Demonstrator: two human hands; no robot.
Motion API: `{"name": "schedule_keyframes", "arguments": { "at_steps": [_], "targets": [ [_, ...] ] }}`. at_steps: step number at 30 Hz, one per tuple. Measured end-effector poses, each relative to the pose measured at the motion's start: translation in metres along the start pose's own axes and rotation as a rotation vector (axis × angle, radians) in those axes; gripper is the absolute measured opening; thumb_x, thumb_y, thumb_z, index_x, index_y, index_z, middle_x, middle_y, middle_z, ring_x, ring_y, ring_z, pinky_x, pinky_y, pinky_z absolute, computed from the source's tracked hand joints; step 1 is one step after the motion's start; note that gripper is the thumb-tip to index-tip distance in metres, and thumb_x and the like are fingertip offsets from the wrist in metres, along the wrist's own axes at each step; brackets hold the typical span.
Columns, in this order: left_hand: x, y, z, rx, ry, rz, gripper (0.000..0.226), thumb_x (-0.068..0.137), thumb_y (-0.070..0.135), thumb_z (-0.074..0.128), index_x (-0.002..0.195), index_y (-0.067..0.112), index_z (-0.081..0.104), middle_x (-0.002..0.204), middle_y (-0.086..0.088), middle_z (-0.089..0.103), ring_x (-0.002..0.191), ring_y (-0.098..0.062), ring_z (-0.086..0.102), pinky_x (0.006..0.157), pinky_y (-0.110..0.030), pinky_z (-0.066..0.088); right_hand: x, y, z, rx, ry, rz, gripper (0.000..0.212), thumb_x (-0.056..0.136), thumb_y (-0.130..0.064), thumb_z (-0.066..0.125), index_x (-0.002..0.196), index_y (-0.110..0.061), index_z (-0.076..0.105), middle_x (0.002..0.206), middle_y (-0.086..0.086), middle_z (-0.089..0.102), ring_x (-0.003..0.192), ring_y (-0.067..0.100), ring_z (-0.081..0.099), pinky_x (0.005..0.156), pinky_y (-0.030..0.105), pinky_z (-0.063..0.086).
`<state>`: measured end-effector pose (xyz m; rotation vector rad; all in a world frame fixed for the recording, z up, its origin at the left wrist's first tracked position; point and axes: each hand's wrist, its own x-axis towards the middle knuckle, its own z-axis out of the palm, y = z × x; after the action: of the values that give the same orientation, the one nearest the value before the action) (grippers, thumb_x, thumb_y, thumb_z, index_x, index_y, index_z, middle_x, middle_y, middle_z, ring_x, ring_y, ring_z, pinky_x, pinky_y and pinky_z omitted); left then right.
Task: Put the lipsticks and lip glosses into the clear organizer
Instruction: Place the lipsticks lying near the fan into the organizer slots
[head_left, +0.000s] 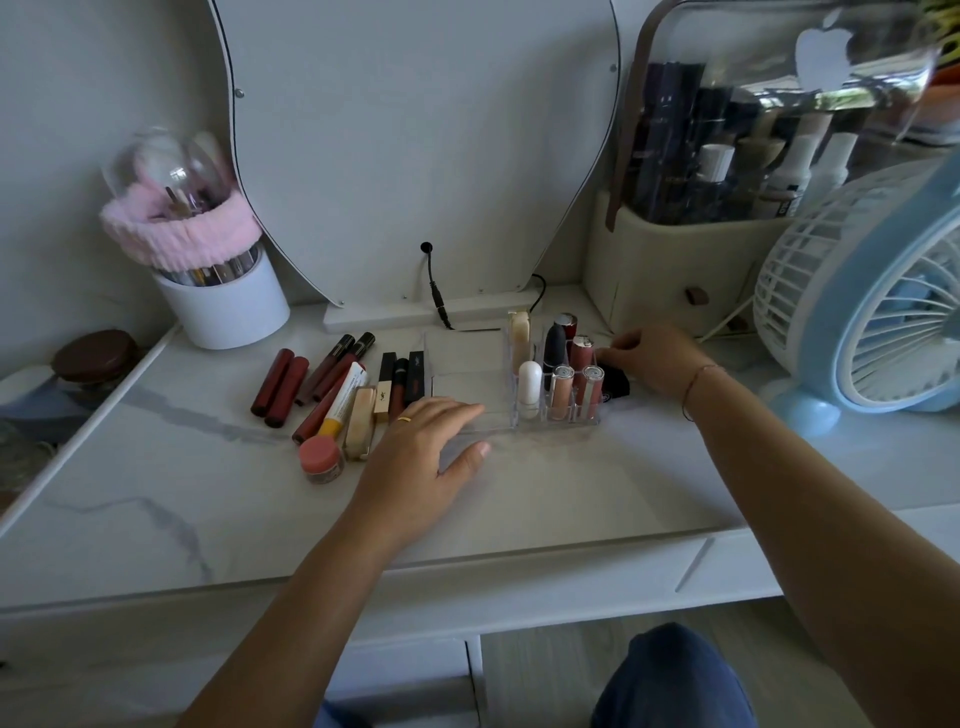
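The clear organizer (470, 387) stands mid-table. Its right slots hold several upright lipsticks and glosses, among them a white tube (530, 387) and two pink glosses (562, 391); its left compartments are empty. My left hand (423, 452) rests flat against the organizer's front left corner, fingers apart. My right hand (657, 366) is at the organizer's right side, fingers on a black lipstick (615, 387) lying on the table. Left of the organizer lie several loose pieces: two dark red tubes (280, 384), long glosses (337, 366), black-and-gold lipsticks (387, 382), a yellow-capped tube (343, 400), a pink jar (321, 458).
A white brush cup (223, 304) with a pink headband stands at the back left. A mirror base with a black cable (436, 301) sits behind the organizer. A cream cosmetics case (691, 260) and a blue-white fan (872, 291) fill the right. The table's front edge (467, 566) is near.
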<state>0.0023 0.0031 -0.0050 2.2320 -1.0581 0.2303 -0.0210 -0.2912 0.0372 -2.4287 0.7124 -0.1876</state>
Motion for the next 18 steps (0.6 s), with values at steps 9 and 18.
{"name": "schedule_keyframes", "arguments": {
  "at_steps": [9, 18],
  "targets": [
    [0.0, 0.0, 0.0, 0.012, 0.011, 0.005, 0.042, 0.09, 0.039, 0.054, 0.129, 0.023, 0.053, 0.129, 0.005, 0.056, 0.123, -0.006, 0.042, 0.099, -0.023, 0.03, 0.003, 0.002, -0.005, 0.082, -0.062, -0.006, 0.01, 0.078, -0.027, 0.07, 0.075, -0.018, 0.068, 0.069, -0.003, 0.063, 0.061, 0.007, 0.055, 0.051, 0.019, 0.041],
    [0.0, 0.0, 0.0, 0.021, 0.01, 0.019, 0.042, 0.091, 0.038, 0.054, 0.129, 0.022, 0.053, 0.129, 0.004, 0.056, 0.123, -0.007, 0.042, 0.098, -0.022, 0.03, -0.018, 0.005, -0.032, 0.359, -0.058, -0.034, 0.022, 0.076, -0.033, 0.072, 0.094, -0.02, 0.068, 0.078, -0.007, 0.066, 0.067, 0.004, 0.057, 0.059, 0.018, 0.043]
  ]
}}
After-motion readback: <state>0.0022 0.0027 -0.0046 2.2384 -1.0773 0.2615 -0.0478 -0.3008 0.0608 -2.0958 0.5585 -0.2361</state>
